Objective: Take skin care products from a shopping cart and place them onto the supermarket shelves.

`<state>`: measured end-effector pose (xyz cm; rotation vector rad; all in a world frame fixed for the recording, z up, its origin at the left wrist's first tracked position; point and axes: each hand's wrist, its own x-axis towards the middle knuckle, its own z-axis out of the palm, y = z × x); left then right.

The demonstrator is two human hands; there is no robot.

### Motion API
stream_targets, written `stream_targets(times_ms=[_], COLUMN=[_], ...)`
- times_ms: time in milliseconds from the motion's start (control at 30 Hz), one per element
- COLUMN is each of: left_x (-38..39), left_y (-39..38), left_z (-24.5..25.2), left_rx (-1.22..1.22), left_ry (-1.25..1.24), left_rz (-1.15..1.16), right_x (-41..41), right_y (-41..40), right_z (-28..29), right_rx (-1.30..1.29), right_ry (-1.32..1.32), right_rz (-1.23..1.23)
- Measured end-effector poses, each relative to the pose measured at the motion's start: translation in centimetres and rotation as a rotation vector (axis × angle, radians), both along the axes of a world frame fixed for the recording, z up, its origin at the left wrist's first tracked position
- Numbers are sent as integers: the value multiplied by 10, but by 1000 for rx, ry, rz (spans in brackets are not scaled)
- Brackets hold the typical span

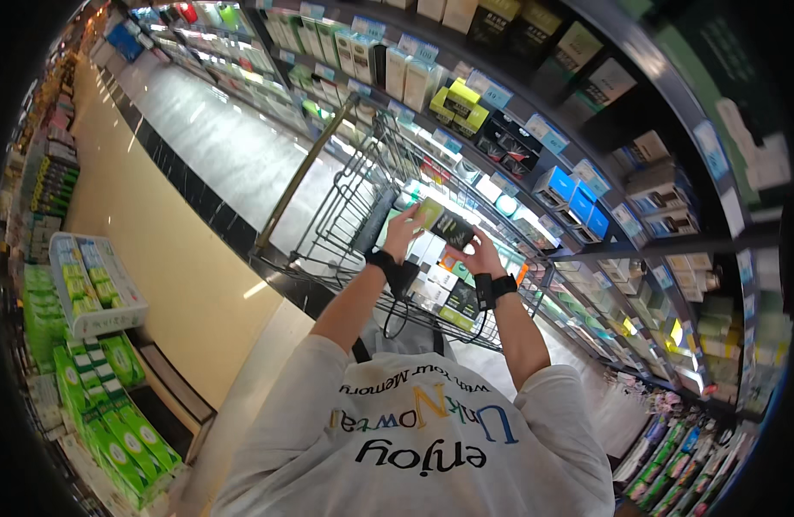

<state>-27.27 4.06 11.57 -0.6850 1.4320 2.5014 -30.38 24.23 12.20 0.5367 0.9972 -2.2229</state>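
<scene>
Both my hands hold a green-and-black carton (453, 231) above the basket of a wire shopping cart (305, 169). My left hand (402, 231) has its fingers on the green end. The fingers of my right hand (482, 256) grip the black end. Below them, packaged boxes fill part of the cart, among them white cartons (439, 276), a black carton (463, 298) and a yellow-green one (457, 318). A dark bar-like part (375, 220) lies along the cart's left inner side. Each wrist wears a black strap with a small device and a cable.
Store shelving (397, 106) with boxed goods and price tags runs close along the cart's right side. Yellow-green boxes (460, 106) and blue boxes (572, 201) stand on it. At left, a white display bin (109, 316) holds green packs, near stacked green cartons (122, 446). Shiny floor (190, 129) extends ahead.
</scene>
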Motion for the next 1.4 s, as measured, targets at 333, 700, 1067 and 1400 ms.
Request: stream_targets(times_ms=[333,700,1067,1400], left_x=[-72,-54,-38,-93], left_y=[-36,-43,-50,-37], left_z=[203,223,203,232], left_rx=[147,119,-10,-184], left_ry=[502,561,583,594], left_rz=[-296,-342,-352,-314], right_x=[5,39,47,-52], right_y=[-71,-105,-105,-62], right_z=[162,196,185,208], right_rx=[-661,-792,-502,790], right_ry=[231,315,257,831], right_rz=[-406,-444,-326,-68])
